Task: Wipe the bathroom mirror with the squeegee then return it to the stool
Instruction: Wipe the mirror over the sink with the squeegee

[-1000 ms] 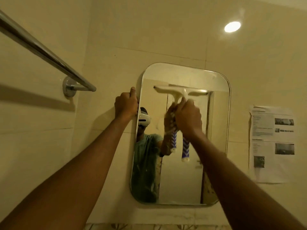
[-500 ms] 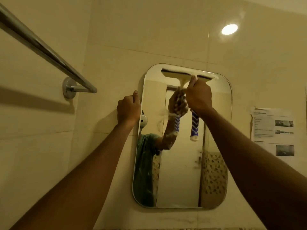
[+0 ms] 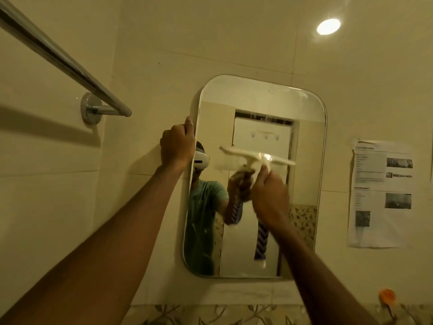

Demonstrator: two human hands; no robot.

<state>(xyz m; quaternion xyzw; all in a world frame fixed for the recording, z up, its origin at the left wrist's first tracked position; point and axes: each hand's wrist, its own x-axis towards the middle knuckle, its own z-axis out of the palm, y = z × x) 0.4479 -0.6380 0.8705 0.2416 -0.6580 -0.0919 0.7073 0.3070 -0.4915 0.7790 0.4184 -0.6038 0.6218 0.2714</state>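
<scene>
My left hand [image 3: 177,146] is curled over the left edge of the mirror [image 3: 307,141], fingers hooked on the rim, I judge to steady the glass against the wall while I press on it. My right hand [image 3: 269,195] is clenched around the squeegee [image 3: 257,158], gripping the handle just below the head so the push goes straight into the blade. The blade lies across the middle of the mirror, slightly tilted, its left end higher, and appears pressed to the glass, though blur hides the contact line. The head is pale, glossy plastic in a wide T shape; the handle below my fist is wrapped in a blue and white chevron grip with a white end cap. The mirror is a tall rectangle with rounded corners and a thin bright edge, set on smooth, cream, shiny tiles. The stool is not in view, so the return is yet to come.
</scene>
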